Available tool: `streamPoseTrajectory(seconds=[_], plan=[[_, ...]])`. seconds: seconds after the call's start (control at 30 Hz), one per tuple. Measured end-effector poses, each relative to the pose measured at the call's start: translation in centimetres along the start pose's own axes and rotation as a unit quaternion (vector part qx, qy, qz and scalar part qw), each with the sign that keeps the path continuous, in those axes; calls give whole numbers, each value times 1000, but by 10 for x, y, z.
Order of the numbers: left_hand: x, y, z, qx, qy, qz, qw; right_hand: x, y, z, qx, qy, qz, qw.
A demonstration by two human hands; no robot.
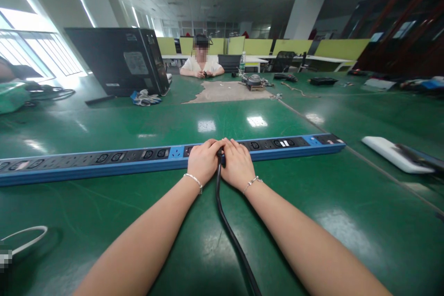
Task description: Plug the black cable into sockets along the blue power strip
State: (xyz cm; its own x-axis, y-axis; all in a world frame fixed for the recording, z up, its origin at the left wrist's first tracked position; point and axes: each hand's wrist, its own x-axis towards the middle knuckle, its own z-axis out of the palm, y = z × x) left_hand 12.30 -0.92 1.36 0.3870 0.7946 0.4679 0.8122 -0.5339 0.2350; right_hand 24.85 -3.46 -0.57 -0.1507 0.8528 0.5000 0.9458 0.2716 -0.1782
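Note:
A long blue power strip point(138, 169) with black socket panels lies across the green table point(152, 245). Both hands meet over its middle. My left hand point(204, 159) and my right hand point(238, 162) are closed together around the plug end of a black power cord point(229, 226). The plug itself is mostly hidden under the fingers, so I cannot tell how deep it sits in a socket. From between the hands the cord runs down toward me and leaves the view at the bottom. Each wrist wears a thin bracelet.
Beyond the strip stand a black computer case point(118, 62), gloves point(145, 98), a bottle point(242, 64) and a brown sheet point(229, 92). Across the table sits a person point(201, 62). A white device point(395, 153) lies at right, a white cable point(31, 236) at left.

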Motion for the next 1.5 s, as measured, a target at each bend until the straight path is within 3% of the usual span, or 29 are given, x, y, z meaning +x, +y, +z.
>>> streamPoseTrajectory(seconds=[0.4, 0.5, 0.57, 0.63, 0.7, 0.77, 0.8, 0.9, 1.0, 1.23, 1.4, 1.5], plan=[[-4, -6, 14, -61, 70, 43, 995, 2, 2, -1, -10, -16, -10, 1000], [0, -3, 6, -75, 79, 44, 993, 2, 0, -1, -10, -18, -7, 1000], [8, 1, -11, -88, 140, 45, 985, 2, -1, 0, -13, -17, -2, 1000], [17, 0, -33, -100, 264, 16, 959, 2, -1, 0, -16, -19, -2, 1000], [20, -7, -52, -108, 329, 7, 938, 1, -1, 0, -17, -24, -6, 1000], [13, -25, -62, -105, 302, 10, 947, 1, 0, -1, -19, -26, -11, 999], [6, -36, -63, -98, 262, 16, 960, 1, 0, -2, -20, -26, -13, 999], [-17, -70, -57, -76, 169, -2, 983, 0, 0, -3, -24, -26, -16, 999], [-30, -90, -51, -34, 139, -28, 989, 0, 1, -4, -25, -29, -15, 999], [-28, -96, -55, 4, 104, -1, 995, 0, 1, -4, -24, -30, -14, 999], [-32, -106, -53, 2, 46, 39, 998, 0, 2, -3, -23, -28, -16, 999], [-36, -107, -51, 15, 53, 30, 998, -1, 2, -3, -23, -30, -19, 999]])
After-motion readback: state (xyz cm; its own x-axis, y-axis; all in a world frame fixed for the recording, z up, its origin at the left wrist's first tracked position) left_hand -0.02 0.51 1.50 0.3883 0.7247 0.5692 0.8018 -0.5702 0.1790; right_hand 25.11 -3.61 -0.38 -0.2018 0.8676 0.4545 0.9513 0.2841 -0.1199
